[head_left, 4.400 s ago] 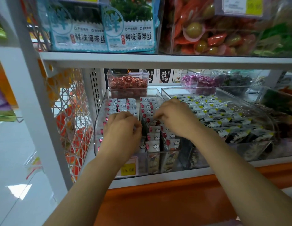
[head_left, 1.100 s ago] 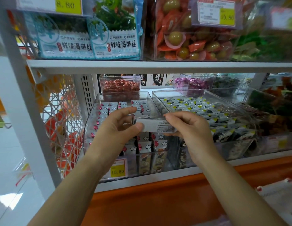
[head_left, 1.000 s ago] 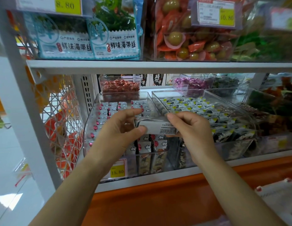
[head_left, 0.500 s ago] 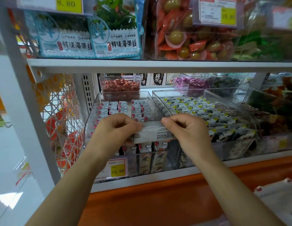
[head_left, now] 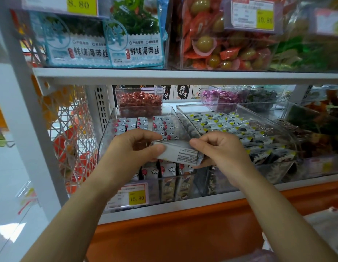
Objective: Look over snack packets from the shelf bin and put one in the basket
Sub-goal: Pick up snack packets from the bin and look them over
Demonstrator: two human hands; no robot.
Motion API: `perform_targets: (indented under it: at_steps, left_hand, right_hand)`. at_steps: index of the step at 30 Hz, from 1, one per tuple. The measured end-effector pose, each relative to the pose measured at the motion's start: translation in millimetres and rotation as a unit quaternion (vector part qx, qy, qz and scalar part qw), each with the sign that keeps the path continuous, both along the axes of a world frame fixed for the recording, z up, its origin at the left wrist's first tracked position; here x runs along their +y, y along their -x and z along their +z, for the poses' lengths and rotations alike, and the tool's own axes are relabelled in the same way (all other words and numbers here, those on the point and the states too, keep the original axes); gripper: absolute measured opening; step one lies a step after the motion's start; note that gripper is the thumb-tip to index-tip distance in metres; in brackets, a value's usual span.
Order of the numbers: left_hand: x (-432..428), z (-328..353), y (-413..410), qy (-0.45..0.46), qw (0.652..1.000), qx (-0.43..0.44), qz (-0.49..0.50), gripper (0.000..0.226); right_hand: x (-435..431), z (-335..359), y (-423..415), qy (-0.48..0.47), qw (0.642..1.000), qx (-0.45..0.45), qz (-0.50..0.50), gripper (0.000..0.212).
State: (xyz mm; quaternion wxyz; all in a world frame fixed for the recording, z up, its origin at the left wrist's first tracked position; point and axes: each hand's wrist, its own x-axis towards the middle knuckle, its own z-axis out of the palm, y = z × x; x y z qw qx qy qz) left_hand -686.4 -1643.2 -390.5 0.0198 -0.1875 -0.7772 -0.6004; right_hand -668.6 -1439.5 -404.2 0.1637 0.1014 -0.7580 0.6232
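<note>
Seaweed packs (head_left: 134, 44) on upper shelf (head_left: 183, 76); olive packets (head_left: 221, 50) beside them; red sweets box (head_left: 139, 99) at back below.

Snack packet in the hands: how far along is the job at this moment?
Done: one snack packet is out of the clear shelf bin. In hand: the left hand and the right hand pinch its two ends above the bin, with its printed text side facing the camera, so it is being looked over. Left: putting it in the basket; no basket is plainly in view.
</note>
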Motion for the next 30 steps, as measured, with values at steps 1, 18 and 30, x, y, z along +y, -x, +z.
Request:
perform_targets:
  at_steps: [1, 18, 30]
  left_hand:
    - [0, -1, 1, 0.001, 1.0, 0.003, 0.001, 0.025]
    - [18, -12, 15, -0.122, 0.987, 0.008, 0.107, 0.013]
    - [20, -36, 35, 0.438, 0.876, 0.177, 0.101, 0.047]
  right_hand:
    - [3, 1, 0, 0.01, 1.0, -0.015, 0.018, 0.02]
    - [-7, -2, 2, -0.008, 0.999, 0.052, 0.005, 0.027]
    - [-8, 7, 33, -0.09, 0.963, 0.142, -0.21, 0.017]
